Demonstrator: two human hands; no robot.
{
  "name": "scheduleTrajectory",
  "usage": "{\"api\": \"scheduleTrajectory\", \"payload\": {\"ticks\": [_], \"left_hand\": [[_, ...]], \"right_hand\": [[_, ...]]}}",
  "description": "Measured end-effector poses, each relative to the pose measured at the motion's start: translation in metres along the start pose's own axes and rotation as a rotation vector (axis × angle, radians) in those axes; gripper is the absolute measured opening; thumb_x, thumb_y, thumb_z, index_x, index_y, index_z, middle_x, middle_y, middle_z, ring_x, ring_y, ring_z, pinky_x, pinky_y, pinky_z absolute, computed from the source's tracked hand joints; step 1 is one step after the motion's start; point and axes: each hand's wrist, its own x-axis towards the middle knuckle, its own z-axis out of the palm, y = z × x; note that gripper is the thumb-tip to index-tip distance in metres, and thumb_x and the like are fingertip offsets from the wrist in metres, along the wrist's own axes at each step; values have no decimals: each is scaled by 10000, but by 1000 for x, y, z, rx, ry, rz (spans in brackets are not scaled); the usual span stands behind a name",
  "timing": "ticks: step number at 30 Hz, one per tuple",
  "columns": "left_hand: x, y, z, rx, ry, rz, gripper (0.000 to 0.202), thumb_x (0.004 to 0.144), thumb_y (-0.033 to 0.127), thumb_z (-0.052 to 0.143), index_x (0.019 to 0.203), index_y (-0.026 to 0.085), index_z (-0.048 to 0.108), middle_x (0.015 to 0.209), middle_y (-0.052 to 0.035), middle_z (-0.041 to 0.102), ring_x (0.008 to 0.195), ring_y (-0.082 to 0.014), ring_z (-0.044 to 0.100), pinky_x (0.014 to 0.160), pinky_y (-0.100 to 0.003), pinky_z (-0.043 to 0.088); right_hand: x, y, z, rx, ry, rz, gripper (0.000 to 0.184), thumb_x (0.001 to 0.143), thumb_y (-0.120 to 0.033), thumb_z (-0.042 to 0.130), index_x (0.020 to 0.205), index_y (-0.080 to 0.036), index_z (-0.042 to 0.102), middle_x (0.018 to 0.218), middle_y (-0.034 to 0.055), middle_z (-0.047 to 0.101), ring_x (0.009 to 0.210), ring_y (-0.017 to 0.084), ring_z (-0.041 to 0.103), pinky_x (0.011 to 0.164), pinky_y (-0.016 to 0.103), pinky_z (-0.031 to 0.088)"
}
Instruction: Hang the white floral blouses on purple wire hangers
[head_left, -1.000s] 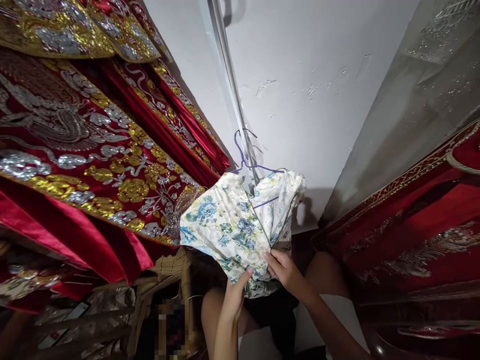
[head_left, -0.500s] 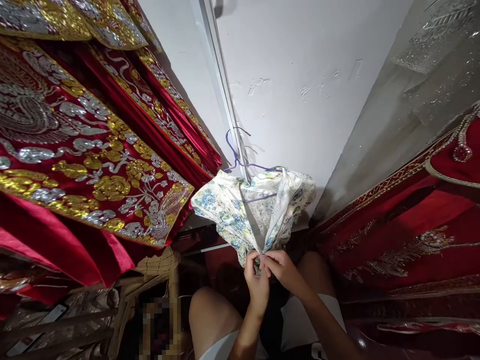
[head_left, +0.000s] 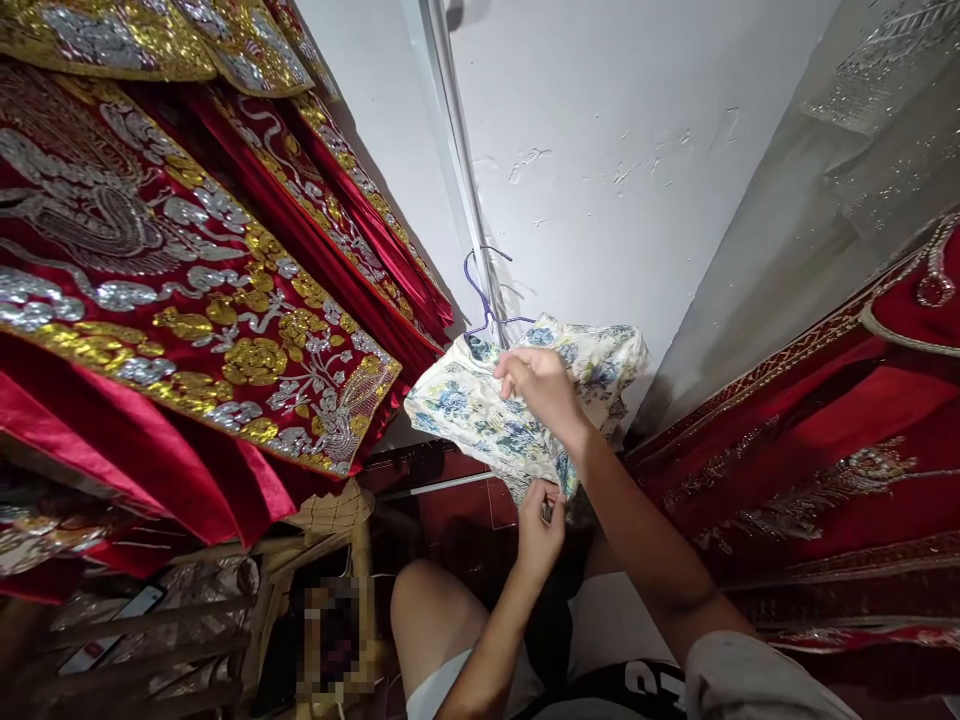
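Observation:
A white garment with a blue and yellow flower print (head_left: 480,415) hangs on a purple wire hanger (head_left: 480,295) hooked by a white pole on the wall. My left hand (head_left: 541,520) pinches the garment's lower edge, fingers closed on the cloth. My right hand (head_left: 540,385) is raised higher, gripping the upper front of the garment near the collar. My bare knees show below the hands.
Red satin robes with gold and silver embroidery (head_left: 195,300) hang close on the left. More red embroidered cloth (head_left: 825,470) and a clear plastic cover (head_left: 840,180) fill the right. A white wall (head_left: 600,200) is behind. Wooden furniture (head_left: 187,620) stands at lower left.
My right hand has left the bottom hem and moved up to the garment's upper part. My left hand stays at the lower edge. The cloth is now bunched and folded over.

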Motion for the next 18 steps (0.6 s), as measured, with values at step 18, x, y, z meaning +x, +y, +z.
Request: {"api": "scheduleTrajectory", "payload": {"ticks": [18], "left_hand": [[150, 137, -109, 492, -41, 485, 124, 990, 300, 589, 971, 189, 641, 885, -31, 687, 791, -170, 626, 737, -278, 468]], "right_hand": [[-21, 21, -15, -67, -58, -138, 285, 928, -297, 504, 656, -209, 511, 525, -57, 363, 495, 109, 325, 514, 270, 229]]}}
